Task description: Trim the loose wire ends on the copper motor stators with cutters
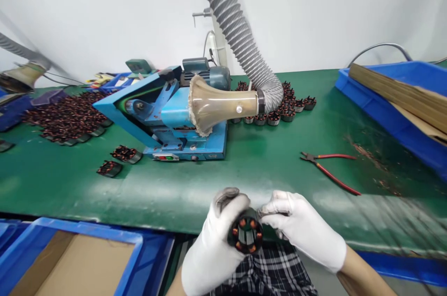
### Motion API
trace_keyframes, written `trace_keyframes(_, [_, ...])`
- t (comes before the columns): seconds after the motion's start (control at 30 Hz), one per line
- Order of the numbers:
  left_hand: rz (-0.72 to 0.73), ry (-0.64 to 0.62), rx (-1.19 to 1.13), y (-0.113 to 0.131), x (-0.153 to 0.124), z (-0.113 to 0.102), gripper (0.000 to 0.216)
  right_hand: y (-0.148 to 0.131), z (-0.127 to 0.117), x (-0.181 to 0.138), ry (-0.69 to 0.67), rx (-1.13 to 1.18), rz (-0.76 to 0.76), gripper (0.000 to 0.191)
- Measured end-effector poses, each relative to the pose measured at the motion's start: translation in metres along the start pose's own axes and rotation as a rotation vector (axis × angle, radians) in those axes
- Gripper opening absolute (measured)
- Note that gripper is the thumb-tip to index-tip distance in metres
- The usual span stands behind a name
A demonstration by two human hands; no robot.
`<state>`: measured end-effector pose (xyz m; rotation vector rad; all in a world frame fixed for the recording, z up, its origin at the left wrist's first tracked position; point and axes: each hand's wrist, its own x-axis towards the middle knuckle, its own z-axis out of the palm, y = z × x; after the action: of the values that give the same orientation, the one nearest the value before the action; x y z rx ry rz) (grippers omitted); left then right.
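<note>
Both hands wear white gloves, low in the middle of the view. My left hand point(218, 240) grips a black ring-shaped motor stator point(246, 236) with copper windings, its open end turned toward me. My right hand point(302, 226) pinches the stator's upper right edge with its fingertips. Both hands hover over the front edge of the green bench point(244, 170), above a plaid-covered lap.
A blue machine point(167, 119) with a tan funnel and grey suction hose point(237, 30) stands mid-bench. Stators lie piled at left point(66, 117) and behind the funnel point(286, 105). Red-handled pliers point(328, 168) lie at right. Blue bins with cardboard sit at right point(398, 105) and lower left point(70, 259).
</note>
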<state>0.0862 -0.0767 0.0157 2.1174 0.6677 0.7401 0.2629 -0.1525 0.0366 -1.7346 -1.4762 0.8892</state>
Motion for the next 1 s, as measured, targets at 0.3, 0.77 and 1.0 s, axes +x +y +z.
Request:
trace_keyframes(0.3, [0.051, -0.216, -0.067, 0.017, 0.006, -0.014, 0.031, -0.007, 0.000, -0.009, 0.157, -0.219, -0.224, 0.026])
trace_keyframes(0.77, [-0.192, -0.157, -0.091, 0.011, 0.008, 0.001, 0.059, -0.005, 0.002, -0.011, 0.209, 0.140, -0.102, 0.018])
trace_keyframes(1.0, [0.006, -0.070, -0.145, 0.009, 0.002, 0.001, 0.035, -0.004, 0.010, -0.007, 0.096, 0.470, 0.218, 0.016])
